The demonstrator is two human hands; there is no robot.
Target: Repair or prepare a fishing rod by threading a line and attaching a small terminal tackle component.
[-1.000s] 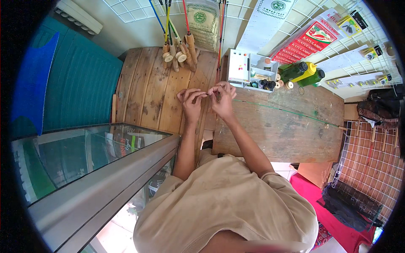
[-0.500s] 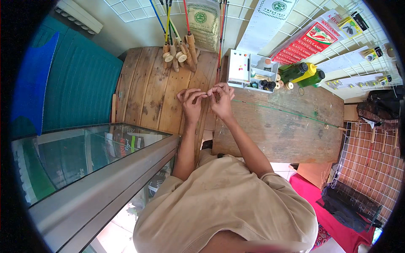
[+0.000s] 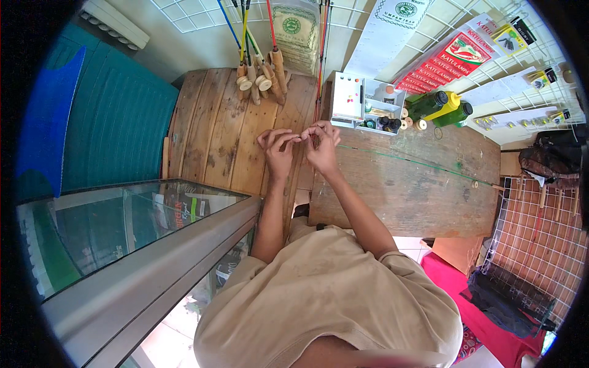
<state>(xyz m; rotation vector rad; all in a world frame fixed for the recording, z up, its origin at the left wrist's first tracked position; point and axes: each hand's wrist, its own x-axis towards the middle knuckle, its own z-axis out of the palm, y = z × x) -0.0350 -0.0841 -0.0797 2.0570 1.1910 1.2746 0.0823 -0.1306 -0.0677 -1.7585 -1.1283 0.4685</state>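
Note:
My left hand (image 3: 280, 154) and my right hand (image 3: 321, 148) meet fingertip to fingertip above the seam between two wooden tabletops. Thumb and forefinger of each are pinched together. A thin green fishing rod (image 3: 405, 159) stretches across the right tabletop, its wooden handle end at the far right edge and its tip end running into my right fingers. A tiny dark bit shows between the two pinches, too small to name. Whatever my left fingers grip is mostly hidden by them.
Several fishing rods with wooden handles (image 3: 278, 70) stand at the back left. Behind my right hand sits a white compartment box (image 3: 347, 114) with small bottles. Green and yellow bottles (image 3: 455, 115) and wooden spools are beside it. A glass display case (image 3: 153, 236) borders my left arm.

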